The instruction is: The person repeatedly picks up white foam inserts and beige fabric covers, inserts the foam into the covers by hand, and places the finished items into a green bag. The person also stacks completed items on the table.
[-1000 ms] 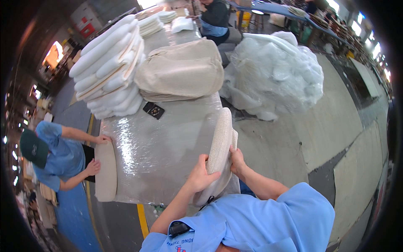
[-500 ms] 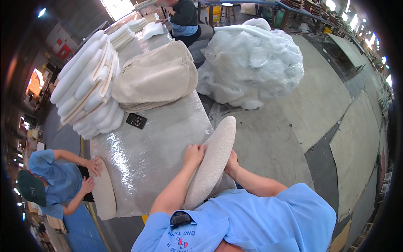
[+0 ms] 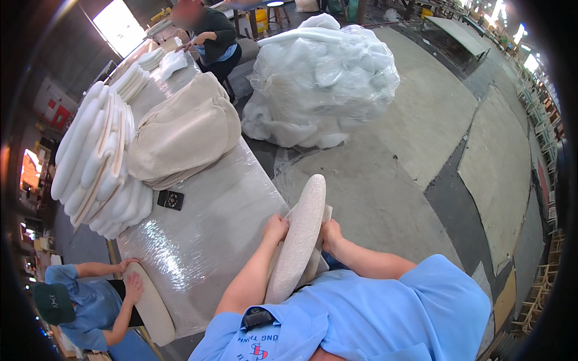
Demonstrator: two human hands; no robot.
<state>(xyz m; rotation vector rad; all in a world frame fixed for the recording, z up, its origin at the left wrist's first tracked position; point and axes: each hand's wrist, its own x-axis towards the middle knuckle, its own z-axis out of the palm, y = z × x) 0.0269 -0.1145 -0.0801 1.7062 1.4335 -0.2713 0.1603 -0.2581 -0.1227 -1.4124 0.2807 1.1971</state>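
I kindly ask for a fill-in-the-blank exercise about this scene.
1. The left hand and right hand hold a long beige fabric cushion; the person's shirt is ____.
2. On the picture's ____ side, a co-worker in a dark green cap touches another beige cushion.
3. The plastic-wrapped white bundle appears to the ____ of the stacked beige fabric pieces.
Answers: blue; left; right.

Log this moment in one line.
left hand: holds cushion, left side | right hand: holds cushion, right side | fabric stack: on table | white bundle: right of table
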